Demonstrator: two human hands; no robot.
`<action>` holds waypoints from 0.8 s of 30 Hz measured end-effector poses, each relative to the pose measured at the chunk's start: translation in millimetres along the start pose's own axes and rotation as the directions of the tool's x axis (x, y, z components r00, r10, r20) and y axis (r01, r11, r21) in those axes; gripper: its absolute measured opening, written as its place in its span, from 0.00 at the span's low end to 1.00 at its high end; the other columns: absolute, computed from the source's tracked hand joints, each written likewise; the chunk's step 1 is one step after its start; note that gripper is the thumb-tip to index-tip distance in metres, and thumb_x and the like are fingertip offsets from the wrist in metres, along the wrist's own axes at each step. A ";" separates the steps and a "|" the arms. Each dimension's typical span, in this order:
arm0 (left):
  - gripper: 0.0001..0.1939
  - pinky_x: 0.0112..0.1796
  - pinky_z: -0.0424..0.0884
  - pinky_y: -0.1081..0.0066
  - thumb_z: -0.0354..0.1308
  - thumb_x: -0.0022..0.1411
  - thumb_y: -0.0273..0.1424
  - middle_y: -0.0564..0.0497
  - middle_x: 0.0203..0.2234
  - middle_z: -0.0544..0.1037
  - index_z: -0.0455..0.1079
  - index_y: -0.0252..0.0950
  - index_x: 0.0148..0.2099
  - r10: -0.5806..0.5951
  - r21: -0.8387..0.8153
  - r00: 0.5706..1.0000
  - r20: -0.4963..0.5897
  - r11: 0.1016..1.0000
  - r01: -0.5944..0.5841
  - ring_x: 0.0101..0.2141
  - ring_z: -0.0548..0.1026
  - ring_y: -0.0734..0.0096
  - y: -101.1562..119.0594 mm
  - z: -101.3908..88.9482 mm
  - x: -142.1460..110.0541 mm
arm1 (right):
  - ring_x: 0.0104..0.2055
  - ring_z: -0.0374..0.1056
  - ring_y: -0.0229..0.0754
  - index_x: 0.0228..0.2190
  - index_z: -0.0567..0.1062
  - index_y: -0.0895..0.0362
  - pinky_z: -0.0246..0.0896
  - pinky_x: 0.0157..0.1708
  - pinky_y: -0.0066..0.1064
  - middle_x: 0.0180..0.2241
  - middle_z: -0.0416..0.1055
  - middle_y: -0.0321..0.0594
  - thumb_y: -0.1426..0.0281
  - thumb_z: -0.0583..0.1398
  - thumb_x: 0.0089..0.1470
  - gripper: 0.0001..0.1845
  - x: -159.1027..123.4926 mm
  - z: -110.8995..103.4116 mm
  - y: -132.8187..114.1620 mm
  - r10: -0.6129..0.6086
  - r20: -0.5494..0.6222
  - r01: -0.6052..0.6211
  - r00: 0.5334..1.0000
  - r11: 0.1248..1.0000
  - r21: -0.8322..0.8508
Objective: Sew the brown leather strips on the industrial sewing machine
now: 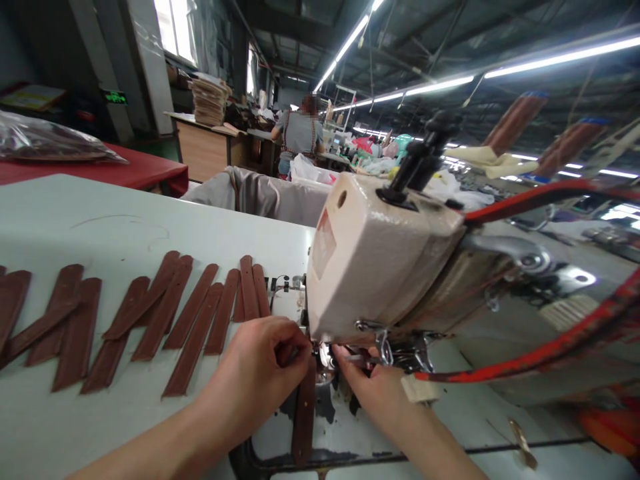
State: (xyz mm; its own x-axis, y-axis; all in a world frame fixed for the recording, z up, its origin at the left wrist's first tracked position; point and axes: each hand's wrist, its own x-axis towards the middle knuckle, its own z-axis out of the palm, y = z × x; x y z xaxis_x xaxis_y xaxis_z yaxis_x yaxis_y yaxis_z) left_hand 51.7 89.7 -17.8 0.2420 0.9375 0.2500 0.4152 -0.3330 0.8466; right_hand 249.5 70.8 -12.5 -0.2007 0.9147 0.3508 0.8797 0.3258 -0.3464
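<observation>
Both hands right at the needle, one strap under the machine

The left hand (260,370) pinches the top of a brown strap (304,420) at the foot of the sewing machine (375,260); the right hand (383,393) pinches something small beside it, can't tell what. A whole row of straps (140,320) lies fanned out on the table (100,220) to the left; whether they're stitched doesn't show.

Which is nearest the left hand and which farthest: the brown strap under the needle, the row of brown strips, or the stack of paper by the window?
1. Brown strap, pinched by the left hand.
2. Row of brown strips, on the table to its left.
3. Stack of paper, far back.
</observation>
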 end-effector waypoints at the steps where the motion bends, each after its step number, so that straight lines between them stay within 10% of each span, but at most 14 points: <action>1: 0.11 0.22 0.56 0.77 0.52 0.54 0.33 0.55 0.17 0.64 0.69 0.35 0.23 -0.004 -0.001 1.000 -0.007 1.000 0.004 0.20 0.60 0.75 0.4 -0.1 0.4 | 0.37 0.77 0.47 0.26 0.80 0.50 0.68 0.35 0.30 0.31 0.80 0.36 0.66 0.55 0.59 0.16 -0.1 -0.6 -0.4 0.001 0.004 -0.001 1.000 1.000 0.005; 24: 0.09 0.23 0.55 0.77 0.53 0.53 0.30 0.56 0.17 0.64 0.68 0.35 0.23 -0.008 0.040 1.000 -0.010 0.999 0.008 0.21 0.62 0.75 -1.8 2.4 0.2 | 0.38 0.77 0.47 0.29 0.81 0.50 0.70 0.36 0.29 0.31 0.80 0.36 0.66 0.56 0.58 0.13 -1.0 2.4 -1.9 0.069 -0.029 -0.065 0.997 0.991 0.116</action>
State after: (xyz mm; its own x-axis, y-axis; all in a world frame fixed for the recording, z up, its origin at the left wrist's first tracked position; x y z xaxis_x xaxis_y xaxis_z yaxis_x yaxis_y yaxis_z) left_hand 53.1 90.2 -20.5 0.2296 0.9412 0.2480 0.4519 -0.3288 0.8292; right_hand 247.1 69.8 -14.3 -0.1267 0.9277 0.3511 0.8349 0.2909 -0.4672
